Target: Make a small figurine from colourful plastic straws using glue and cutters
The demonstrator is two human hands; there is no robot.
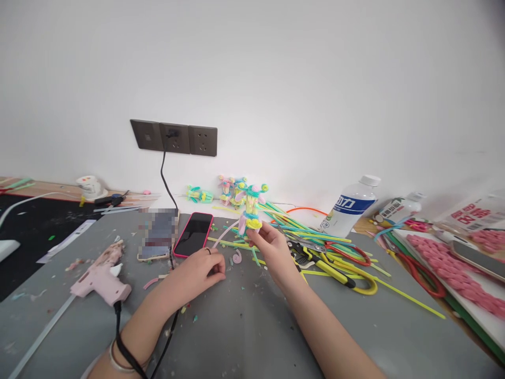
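My right hand (272,248) holds up a small pastel craft figure (251,209) made of curled strips, pinched at its base above the grey mat (244,326). My left hand (199,271) rests on the mat with its fingers curled together near small scraps; whether it holds anything is hidden. A pink curled piece (237,257) lies between the two hands. A pink glue gun (103,273) lies to the left, its black cord running under my left wrist.
A phone with a red case (193,234) and a second phone (158,234) lie behind my left hand. Coloured straws (315,234), pliers and scissors (327,260) sit right, beside a water bottle (349,206). More craft figures (231,192) stand by the wall. A board of pink pieces (453,271) is at far right.
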